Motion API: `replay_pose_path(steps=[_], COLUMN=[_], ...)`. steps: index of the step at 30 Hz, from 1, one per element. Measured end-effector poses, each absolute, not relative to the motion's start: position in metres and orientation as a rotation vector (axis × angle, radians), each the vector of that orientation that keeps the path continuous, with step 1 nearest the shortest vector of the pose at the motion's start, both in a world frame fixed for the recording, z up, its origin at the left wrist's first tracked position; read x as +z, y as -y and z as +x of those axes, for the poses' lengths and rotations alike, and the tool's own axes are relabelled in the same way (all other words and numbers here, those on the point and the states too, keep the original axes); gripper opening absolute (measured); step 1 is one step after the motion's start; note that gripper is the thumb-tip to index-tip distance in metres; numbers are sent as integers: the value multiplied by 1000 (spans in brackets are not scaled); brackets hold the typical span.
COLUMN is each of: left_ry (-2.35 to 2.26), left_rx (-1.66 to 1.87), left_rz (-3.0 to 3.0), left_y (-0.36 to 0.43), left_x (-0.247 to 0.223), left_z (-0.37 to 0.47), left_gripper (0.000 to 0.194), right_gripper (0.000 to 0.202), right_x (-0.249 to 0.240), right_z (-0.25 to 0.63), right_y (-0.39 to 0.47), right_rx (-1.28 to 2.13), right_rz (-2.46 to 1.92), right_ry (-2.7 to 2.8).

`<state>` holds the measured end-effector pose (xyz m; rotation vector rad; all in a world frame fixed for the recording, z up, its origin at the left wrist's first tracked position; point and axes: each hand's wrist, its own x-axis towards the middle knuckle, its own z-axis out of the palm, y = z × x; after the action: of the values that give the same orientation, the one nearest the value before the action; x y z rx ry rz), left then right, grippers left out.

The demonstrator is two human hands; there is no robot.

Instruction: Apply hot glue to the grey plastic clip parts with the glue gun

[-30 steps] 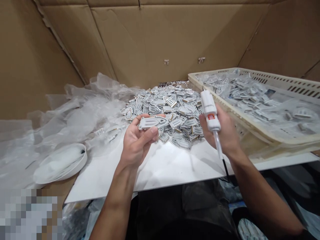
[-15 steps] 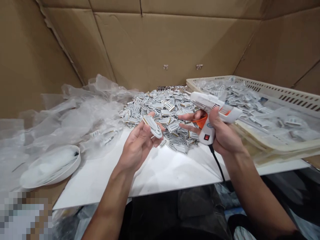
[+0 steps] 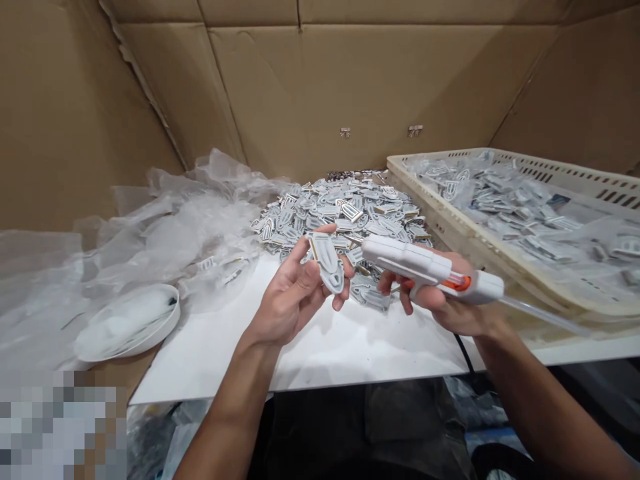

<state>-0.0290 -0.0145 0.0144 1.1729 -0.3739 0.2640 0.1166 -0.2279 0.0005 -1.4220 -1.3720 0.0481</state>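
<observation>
Above a white board (image 3: 215,360), pinched in the left hand (image 3: 293,297): 1 flat gray piece (image 3: 327,260), in front of a pile of similar pieces (image 3: 315,200). Grasped in the right hand (image 3: 457,313): a glue gun (image 3: 405,257), with its nozzle (image 3: 355,238) near the piece, perhaps not touching. By appearance, a light, stiff, slick piece, best held by its outer edges, clear of the nozzle.

The white tabletop (image 3: 320,363) carried a wide heap of silvery-grey flat pieces (image 3: 345,212) midway along, toward its far edge. Translucent plastic bags (image 3: 170,220) lay crumpled over its left part and past its left edge, where a shallow white dish (image 3: 160,335) sat near the front left corner. A cream slotted crate (image 3: 575,177) stood along the right side.
</observation>
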Motion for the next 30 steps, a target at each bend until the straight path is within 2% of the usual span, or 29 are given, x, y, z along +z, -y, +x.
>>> replay_pose_path(steps=[4, 11, 21, 30], left_ry=[403, 465, 489, 414], left_rx=[247, 206, 184, 233], left_rz=[1209, 1232, 1239, 1283], left_y=[14, 14, 17, 17], left_x=[12, 11, 10, 10], left_z=[-29, -28, -26, -25], left_gripper=[59, 54, 50, 52], right_gripper=[56, 60, 56, 63], right_x=[0, -7, -6, 6], right_z=[116, 119, 116, 109], right_y=[229, 229, 228, 228], right_rx=[-13, 24, -10, -265], right_rz=[-1386, -1383, -1359, -1531], right_ry=[1425, 1420, 1427, 1514])
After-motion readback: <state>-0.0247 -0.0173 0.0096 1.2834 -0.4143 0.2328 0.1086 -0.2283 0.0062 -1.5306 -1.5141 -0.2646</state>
